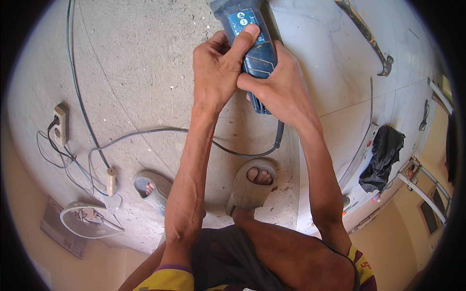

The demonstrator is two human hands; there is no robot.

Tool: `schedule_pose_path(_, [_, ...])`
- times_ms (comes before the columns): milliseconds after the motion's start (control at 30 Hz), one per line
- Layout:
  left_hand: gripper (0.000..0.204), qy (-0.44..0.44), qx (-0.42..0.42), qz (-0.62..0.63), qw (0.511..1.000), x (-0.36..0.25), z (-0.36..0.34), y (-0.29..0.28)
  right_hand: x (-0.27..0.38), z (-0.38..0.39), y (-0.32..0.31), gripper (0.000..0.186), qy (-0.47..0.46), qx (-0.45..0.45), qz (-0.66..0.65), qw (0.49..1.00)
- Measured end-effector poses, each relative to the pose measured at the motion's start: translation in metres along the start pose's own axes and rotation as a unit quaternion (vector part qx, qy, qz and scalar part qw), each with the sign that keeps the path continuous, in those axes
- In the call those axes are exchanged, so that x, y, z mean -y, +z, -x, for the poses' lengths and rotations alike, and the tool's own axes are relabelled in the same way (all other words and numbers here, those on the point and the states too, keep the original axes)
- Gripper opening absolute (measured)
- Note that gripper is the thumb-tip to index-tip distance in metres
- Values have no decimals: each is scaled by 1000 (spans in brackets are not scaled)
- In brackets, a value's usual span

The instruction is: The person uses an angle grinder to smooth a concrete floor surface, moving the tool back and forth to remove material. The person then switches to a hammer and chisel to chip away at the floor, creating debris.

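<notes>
A blue angle grinder is held near the top of the head view, over the line where bare concrete meets pale tiles. Its front end is cut off by the upper edge. My left hand grips its left side, the thumb lying over the blue label. Around the rear of the body my right hand is closed, with its thumb across the handle. From the back end a dark cord drops and curves left over the concrete. The fingers beneath the tool are mostly hidden.
A hammer lies on the tiles at the upper right, above a black plastic bag. To the left are a power strip, tangled cables, a wooden-handled trowel and a whitish container. My sandalled feet stand on concrete.
</notes>
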State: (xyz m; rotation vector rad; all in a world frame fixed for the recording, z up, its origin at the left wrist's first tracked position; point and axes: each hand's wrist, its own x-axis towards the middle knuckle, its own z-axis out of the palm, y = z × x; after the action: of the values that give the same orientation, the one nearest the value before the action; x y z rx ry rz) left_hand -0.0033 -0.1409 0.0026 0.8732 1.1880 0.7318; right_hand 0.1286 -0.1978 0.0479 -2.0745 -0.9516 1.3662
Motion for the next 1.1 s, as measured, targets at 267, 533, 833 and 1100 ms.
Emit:
schedule_pose_path(267, [51,-5,3,4,1000,2,2,1,-4,2,0,68,-5,-3,-3,1000])
schedule_pose_path(533, [52,-3,2,10,1000,1,6,2,-6,3,1,68,-3,-3,-4,1000])
schedule_pose_path(833, [53,-1,-1,8,1000,5,7,3,-4,8,-1,67,10,2,-15,1000])
schedule_pose_path(1100, [57,2,6,-16,1000,8,11,1,-6,11,-1,66,5,-1,-1,1000])
